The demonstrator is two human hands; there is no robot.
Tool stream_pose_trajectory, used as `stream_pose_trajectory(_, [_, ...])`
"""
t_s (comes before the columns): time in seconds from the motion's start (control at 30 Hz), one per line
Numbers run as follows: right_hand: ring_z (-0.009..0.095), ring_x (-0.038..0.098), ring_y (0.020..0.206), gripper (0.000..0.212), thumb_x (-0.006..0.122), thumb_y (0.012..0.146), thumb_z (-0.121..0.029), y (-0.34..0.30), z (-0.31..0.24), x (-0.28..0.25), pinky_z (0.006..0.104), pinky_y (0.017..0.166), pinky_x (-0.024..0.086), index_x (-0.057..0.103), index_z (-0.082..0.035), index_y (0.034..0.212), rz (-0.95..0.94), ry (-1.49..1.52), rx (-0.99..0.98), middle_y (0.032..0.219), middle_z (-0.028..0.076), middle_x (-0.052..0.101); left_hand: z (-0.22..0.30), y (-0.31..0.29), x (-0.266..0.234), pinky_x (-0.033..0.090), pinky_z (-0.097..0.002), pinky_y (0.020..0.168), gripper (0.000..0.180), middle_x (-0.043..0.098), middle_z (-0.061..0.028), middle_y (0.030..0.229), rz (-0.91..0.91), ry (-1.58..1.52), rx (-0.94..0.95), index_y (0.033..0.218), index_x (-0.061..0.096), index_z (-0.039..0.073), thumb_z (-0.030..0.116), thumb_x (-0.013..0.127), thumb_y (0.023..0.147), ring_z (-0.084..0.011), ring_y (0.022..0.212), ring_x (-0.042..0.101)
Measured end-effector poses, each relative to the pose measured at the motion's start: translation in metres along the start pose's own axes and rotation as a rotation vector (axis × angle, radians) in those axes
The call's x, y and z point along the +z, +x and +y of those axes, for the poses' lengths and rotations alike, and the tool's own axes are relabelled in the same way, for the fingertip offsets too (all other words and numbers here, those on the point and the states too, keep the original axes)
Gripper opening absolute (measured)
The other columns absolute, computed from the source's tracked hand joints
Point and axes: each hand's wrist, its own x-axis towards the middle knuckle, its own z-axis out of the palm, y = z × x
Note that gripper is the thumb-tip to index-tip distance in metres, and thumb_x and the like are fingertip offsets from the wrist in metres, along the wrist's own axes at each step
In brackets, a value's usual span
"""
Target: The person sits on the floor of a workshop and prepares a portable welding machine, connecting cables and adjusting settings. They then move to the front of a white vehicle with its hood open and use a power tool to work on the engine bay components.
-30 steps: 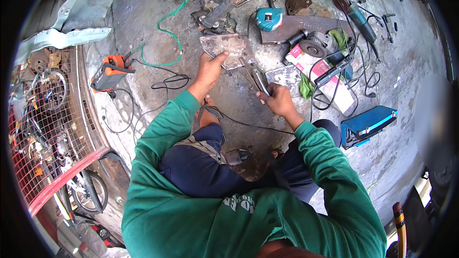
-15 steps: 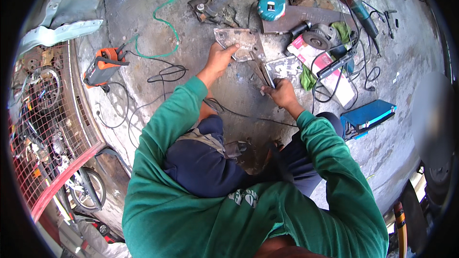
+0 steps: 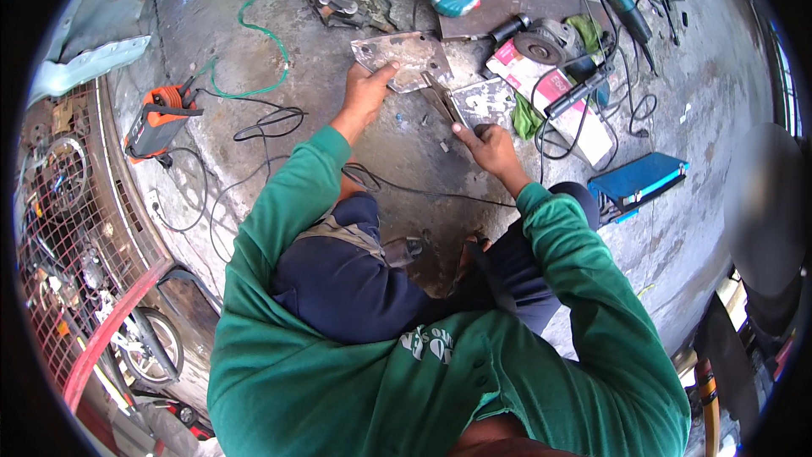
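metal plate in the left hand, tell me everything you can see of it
The metal plate is flat-looking and roughly four-sided, dull grey with brownish, rust-like stains and scuffs. A few dark spots near its edges may be holes. The left hand grips its lower left edge, thumb on the upper face. At its lower right edge, the tip of a pliers-like tool meets or overlaps it; whether it clamps is unclear. Its exact tilt cannot be told.
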Motion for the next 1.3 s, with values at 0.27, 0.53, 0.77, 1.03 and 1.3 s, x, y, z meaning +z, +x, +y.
stream_pose_trajectory(0.27, [0.043, 0.071, 0.090, 0.082, 0.055, 0.088, -0.079, -0.002, -0.002, -0.018, 0.0507, 0.079, 0.056, 0.075, 0.001, 0.088, -0.032, -0.163, 0.094, 0.092, 0.026, 0.072, -0.006, 0.006, 0.010, 0.054, -0.0362, 0.084, 0.044, 0.071, -0.0141, 0.116, 0.147, 0.447, -0.048, 0.118, 0.067, -0.006, 0.023, 0.082, 0.087, -0.0225, 0.098, 0.067])
stream_pose_trajectory(0.53, [0.041, 0.072, 0.095, 0.060, 0.069, 0.085, -0.065, -0.004, 0.019, -0.003, 0.0497, 0.084, 0.057, 0.078, -0.006, 0.093, 0.108, -0.060, -0.024, 0.096, 0.022, 0.074, -0.038, 0.005, -0.055, 0.044, -0.0462, 0.113, 0.054, 0.057, -0.0188, 0.141, -0.278, 0.086, -0.482, 0.143, 0.049, 0.000, 0.031, 0.065, 0.102, -0.0293, 0.134, 0.054])
stream_pose_trajectory(0.77, [0.040, 0.073, 0.082, 0.025, 0.071, 0.072, -0.024, -0.019, -0.043, 0.025, 0.0472, 0.072, 0.059, 0.076, -0.002, 0.082, 0.112, 0.176, -0.066, 0.082, 0.024, 0.072, 0.001, -0.080, 0.007, 0.056, -0.0515, 0.094, 0.043, 0.063, -0.0220, 0.135, -0.771, 0.220, -0.855, 0.138, 0.050, 0.003, 0.032, 0.056, 0.106, -0.0391, 0.121, 0.063])
stream_pose_trajectory(1.03, [0.027, 0.070, 0.065, 0.043, 0.076, 0.087, -0.043, -0.039, -0.092, 0.075, 0.0434, 0.063, 0.054, 0.074, 0.000, 0.079, 0.194, 0.912, 0.074, 0.068, 0.016, 0.070, 0.058, -0.142, 0.064, 0.057, -0.0399, 0.077, 0.065, 0.063, -0.0057, 0.095, -0.201, 0.305, -0.894, 0.123, 0.057, 0.013, 0.072, 0.041, 0.100, -0.0216, 0.082, 0.063])
stream_pose_trajectory(1.3, [0.031, 0.067, 0.057, 0.058, 0.064, 0.097, -0.055, -0.039, -0.159, 0.083, 0.0462, 0.047, 0.054, 0.068, 0.003, 0.105, -0.133, 1.541, 0.282, 0.075, 0.018, 0.067, 0.074, -0.108, 0.023, 0.055, -0.0375, 0.076, 0.067, 0.067, -0.0077, 0.111, 0.008, 0.594, -0.528, 0.129, 0.060, 0.008, 0.065, 0.036, 0.105, -0.0230, 0.107, 0.064])
